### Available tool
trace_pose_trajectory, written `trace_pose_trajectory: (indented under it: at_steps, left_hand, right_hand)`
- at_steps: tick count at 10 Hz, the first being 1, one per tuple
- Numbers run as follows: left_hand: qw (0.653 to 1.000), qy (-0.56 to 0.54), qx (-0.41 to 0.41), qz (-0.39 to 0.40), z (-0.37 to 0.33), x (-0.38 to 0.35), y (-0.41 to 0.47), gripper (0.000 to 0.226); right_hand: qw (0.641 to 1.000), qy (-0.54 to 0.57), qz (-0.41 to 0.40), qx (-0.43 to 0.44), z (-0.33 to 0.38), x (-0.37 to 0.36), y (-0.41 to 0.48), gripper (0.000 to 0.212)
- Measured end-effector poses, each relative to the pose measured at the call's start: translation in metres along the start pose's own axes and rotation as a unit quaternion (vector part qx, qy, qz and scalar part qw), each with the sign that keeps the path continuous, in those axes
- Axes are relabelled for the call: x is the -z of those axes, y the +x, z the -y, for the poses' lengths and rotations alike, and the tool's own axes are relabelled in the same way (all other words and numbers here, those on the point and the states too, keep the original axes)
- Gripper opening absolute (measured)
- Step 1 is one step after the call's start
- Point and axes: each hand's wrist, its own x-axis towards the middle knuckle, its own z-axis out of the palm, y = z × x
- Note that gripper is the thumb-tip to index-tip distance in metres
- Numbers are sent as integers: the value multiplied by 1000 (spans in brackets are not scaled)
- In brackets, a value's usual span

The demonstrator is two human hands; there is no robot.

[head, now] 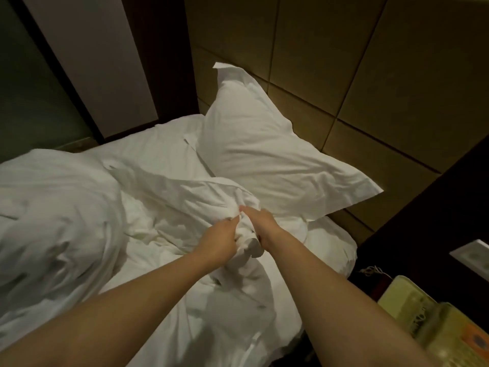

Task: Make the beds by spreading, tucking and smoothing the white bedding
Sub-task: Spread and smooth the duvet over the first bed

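Left hand point(223, 238) and right hand point(260, 223) both clamped the bunched duvet point(185, 207) corner (fingers curled); pull evenly outward, away from pillow point(264, 149).

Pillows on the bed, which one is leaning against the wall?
The smooth pillow on the right, propped against the tan wall panels, corner up. The crumpled pillow before it lies low, gripped by the left hand and right hand.

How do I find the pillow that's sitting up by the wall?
Look at the tan panelled wall at the head of the bed. A plump white pillow leans against it. Unlike the crumpled bedding in front, it is smooth, with flat pointed corners.
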Motion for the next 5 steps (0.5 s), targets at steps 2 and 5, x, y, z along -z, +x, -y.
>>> trace_pose_trajectory:
  at_steps: [2,5]
  left_hand:
    - [998,-70,-2,4,2,0,-35,76]
    - [994,-88,15,57,-44,-39,-38,94]
  right_hand:
    - [980,134,-145,-6,-35,52,-27,56]
    - [965,145,-196,100,22,156,-61,22]
